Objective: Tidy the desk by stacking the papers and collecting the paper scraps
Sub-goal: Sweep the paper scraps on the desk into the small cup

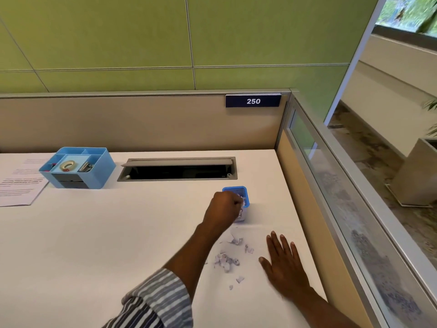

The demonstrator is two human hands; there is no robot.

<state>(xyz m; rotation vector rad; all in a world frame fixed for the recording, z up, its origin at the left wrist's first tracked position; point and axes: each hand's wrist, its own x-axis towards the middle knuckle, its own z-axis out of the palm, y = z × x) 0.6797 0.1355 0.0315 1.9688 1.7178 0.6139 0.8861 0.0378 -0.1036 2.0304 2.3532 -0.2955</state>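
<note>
Currently holding left hand (224,207) at the mouth of the blue cup (246,196), fingers curled, pinching what looks like a few white bits. Resting right hand (283,266) flat on the counter (118,233), fingers straight & spread, gripping nothing, just beside the main scatter of paper scraps (225,260) toward the front-right. Leaving papers (19,185) far left, partly under the blue organizer (78,166), not yet stacked.

Risks from here, prob. in this order:
- Tipping the cup: looks small & light, w/ knuckles touching or nearly touching its rim (can't tell which). One nudge on release = spilling the contents back onto the counter.
- Missing the opening: narrow mouth, partly covered by the hand itself, so could drop bits outside, esp. behind the cup where hard to spot.
- Scattering the pile w/ forearm or striped sleeve (160,294) on the way back, given how close alongside.
- Raking bits off the front edge w/ the flat hand if used as a sweeper; light flakes, easily flicked.
- Flicking strays into the open cable hatch (177,170) just beyond the cup; hard to get back out.
- Overlooking tiny flakes, white on white, & calling it done too early.
</note>
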